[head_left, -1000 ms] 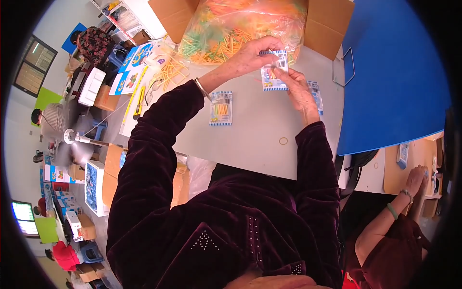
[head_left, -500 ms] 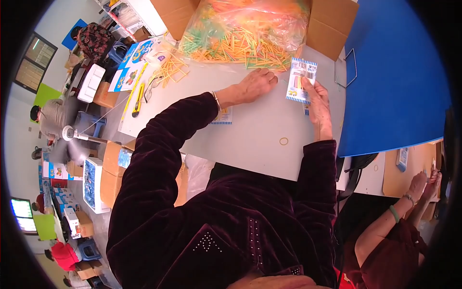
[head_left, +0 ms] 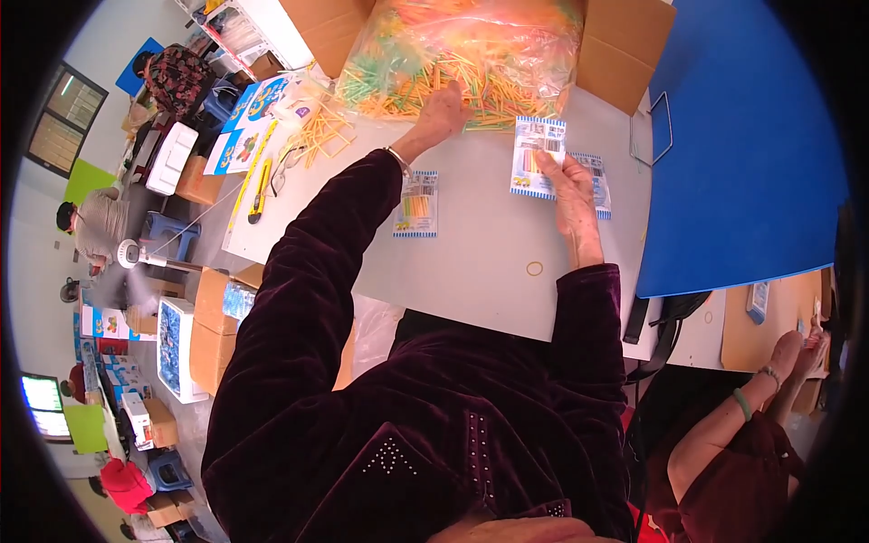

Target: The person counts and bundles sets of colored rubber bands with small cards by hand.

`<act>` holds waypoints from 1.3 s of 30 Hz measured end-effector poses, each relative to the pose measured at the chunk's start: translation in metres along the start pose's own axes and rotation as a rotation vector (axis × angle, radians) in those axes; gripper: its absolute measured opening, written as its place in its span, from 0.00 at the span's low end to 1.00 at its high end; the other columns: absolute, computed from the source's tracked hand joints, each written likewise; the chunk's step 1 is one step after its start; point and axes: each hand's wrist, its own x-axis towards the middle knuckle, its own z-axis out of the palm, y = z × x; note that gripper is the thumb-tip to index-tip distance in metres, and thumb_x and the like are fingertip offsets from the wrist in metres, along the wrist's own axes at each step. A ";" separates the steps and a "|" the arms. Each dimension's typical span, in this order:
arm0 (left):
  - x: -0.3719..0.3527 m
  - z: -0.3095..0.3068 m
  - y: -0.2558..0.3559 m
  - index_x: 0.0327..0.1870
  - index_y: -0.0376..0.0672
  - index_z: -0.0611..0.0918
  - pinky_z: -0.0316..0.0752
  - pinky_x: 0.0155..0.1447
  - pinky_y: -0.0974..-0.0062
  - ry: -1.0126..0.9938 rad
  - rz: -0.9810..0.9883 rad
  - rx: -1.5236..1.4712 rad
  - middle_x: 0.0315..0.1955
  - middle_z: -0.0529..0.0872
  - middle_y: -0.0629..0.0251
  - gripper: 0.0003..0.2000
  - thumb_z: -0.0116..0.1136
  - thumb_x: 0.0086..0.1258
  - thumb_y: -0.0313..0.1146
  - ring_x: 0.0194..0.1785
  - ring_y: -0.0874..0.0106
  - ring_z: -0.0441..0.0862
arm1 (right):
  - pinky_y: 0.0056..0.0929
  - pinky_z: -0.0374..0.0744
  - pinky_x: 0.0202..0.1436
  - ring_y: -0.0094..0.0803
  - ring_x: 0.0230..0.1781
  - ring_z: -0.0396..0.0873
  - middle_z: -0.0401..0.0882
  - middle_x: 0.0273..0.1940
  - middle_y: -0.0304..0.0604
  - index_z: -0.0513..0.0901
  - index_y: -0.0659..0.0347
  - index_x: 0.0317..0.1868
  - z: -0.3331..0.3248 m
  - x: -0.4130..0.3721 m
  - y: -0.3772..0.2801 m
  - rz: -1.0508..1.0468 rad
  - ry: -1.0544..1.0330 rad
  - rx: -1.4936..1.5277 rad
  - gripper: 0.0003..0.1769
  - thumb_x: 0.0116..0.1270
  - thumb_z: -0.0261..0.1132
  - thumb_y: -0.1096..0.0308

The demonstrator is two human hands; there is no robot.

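Observation:
My left hand (head_left: pixel 442 114) is over the near edge of a heap of thin orange, yellow and green sticks (head_left: pixel 498 89). Its fingers look apart, though their tips are partly lost among the sticks. Between the thumb and fingers of my right hand (head_left: pixel 572 195) is a small blue-and-white printed packet (head_left: pixel 534 161), held upright above the table (head_left: pixel 480 244). Behind that hand a second packet (head_left: pixel 599 185) lies on the table, partly covered. Another packet (head_left: pixel 416 206), with coloured sticks showing in it, lies by my left wrist.
A clear plastic bag (head_left: pixel 489 32) holds the heap inside an open cardboard box (head_left: pixel 625 54). Left are loose sticks (head_left: pixel 321 131), a yellow box cutter (head_left: pixel 260 190) and glasses (head_left: pixel 282 167). A rubber band (head_left: pixel 535 269) lies near the front edge. At right, another person's arm (head_left: pixel 715 443) shows.
My left hand has moved from the table up and left onto the heap of sticks. My right hand has brought its packet slightly left, uncovering more of the packet behind it.

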 end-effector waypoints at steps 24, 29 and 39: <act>-0.002 -0.056 0.044 0.35 0.40 0.77 0.70 0.33 0.83 -0.236 0.042 -0.882 0.23 0.76 0.72 0.04 0.58 0.61 0.26 0.29 0.82 0.74 | 0.17 0.74 0.33 0.16 0.28 0.75 0.80 0.32 0.34 0.82 0.63 0.40 0.005 -0.008 0.004 0.165 -0.032 0.062 0.14 0.59 0.66 0.61; -0.011 -0.059 0.075 0.43 0.41 0.75 0.73 0.37 0.83 -0.132 0.020 -1.069 0.24 0.78 0.70 0.10 0.59 0.61 0.27 0.31 0.82 0.75 | 0.21 0.76 0.39 0.19 0.35 0.76 0.80 0.37 0.34 0.80 0.62 0.44 -0.003 -0.002 0.010 0.213 -0.191 0.091 0.14 0.60 0.65 0.64; -0.032 -0.054 0.090 0.42 0.42 0.76 0.72 0.38 0.84 -0.250 0.015 -1.029 0.27 0.81 0.73 0.09 0.59 0.61 0.28 0.32 0.84 0.75 | 0.18 0.74 0.36 0.17 0.31 0.75 0.80 0.35 0.34 0.79 0.64 0.44 0.004 -0.007 0.005 0.201 -0.204 0.120 0.13 0.62 0.63 0.64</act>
